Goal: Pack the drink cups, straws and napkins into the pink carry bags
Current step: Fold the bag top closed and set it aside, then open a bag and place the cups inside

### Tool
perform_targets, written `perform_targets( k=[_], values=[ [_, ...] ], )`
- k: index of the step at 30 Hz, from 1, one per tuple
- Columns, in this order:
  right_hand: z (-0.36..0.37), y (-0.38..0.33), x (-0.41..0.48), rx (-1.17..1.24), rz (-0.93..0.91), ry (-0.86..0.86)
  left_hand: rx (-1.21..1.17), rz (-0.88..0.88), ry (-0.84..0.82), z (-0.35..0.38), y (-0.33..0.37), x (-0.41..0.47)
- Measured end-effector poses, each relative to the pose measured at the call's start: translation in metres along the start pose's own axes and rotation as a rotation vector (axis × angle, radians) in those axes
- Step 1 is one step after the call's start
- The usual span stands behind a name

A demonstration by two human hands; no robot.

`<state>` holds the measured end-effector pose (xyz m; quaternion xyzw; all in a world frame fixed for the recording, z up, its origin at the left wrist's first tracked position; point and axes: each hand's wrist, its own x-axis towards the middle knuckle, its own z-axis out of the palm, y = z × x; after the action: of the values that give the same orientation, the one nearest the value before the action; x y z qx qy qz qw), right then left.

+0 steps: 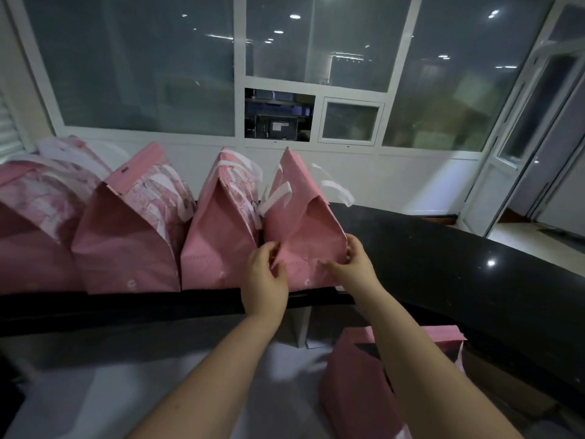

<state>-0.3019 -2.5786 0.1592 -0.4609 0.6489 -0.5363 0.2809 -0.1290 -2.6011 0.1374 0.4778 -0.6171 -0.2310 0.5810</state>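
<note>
Lower right of frame, nearest: pink bag [354, 384] standing below the black counter [443, 258]. Row of pink carry bags [126, 236] on counter, left to centre, tops folded shut. Rightmost bag [304, 229], centre: left hand [264, 277] and right hand [356, 264] grip its lower corners, fingers [269, 251] pinching the paper.

Single head-worn wide-angle view, looking forward and down, close over black table [443, 255], windows [142, 64] at 12 o'clock

Four carry bags [218, 229] stand side by side on the counter [443, 264]; another bag [354, 384] sits below, in front.
</note>
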Motion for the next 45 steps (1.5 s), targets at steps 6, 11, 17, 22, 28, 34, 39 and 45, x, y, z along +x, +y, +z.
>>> perform_targets(
  k=[6,11,17,22,28,34,39,45],
  values=[
    [0.036,-0.005,0.014,-0.062,-0.049,0.037,0.174,-0.006,0.046,-0.021,-0.011,0.019],
    [0.042,-0.012,0.0,-0.084,-0.037,0.076,0.206,-0.005,0.003,-0.027,-0.007,0.018],
    [0.036,-0.026,-0.08,-0.273,-0.094,0.145,0.266,0.302,-0.298,-0.061,-0.002,-0.013],
    [0.035,-0.024,-0.182,-0.557,-0.256,0.288,0.367,0.536,-0.473,-0.101,0.002,-0.058],
    [0.061,0.021,-0.339,-0.55,-0.119,0.382,0.289,0.628,-0.671,-0.149,-0.033,-0.15],
    [0.092,0.065,-0.493,-0.567,0.286,0.47,0.256,0.654,-1.152,-0.185,-0.059,-0.267],
    [0.083,0.05,-0.607,-0.899,0.493,0.657,0.16,0.84,-1.337,-0.214,-0.031,-0.352],
    [0.091,0.027,-0.737,-1.009,0.697,0.873,0.03,1.102,-1.479,-0.249,0.019,-0.444]
  ],
)
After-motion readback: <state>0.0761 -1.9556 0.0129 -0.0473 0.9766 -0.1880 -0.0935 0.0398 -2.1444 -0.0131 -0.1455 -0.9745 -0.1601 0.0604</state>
